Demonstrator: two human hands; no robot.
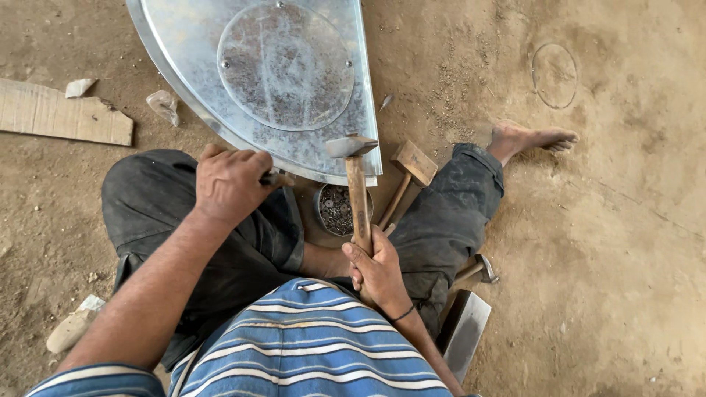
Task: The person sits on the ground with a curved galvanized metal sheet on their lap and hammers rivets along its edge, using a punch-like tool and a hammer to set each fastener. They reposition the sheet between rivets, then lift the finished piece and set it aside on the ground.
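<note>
My right hand squeezes the hammer mid-frame; my left hand grips maybe a punch by the metal sheet.

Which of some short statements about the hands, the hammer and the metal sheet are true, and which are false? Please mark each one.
1. The right hand grips a hammer by its wooden handle. True.
2. The left hand lies open and flat on the ground. False: it is closed around a small tool at the edge of the metal sheet.
3. A small tin of small dark metal pieces stands between the legs. True.
4. The wooden mallet is held in a hand. False: it lies on the ground, untouched.
</note>
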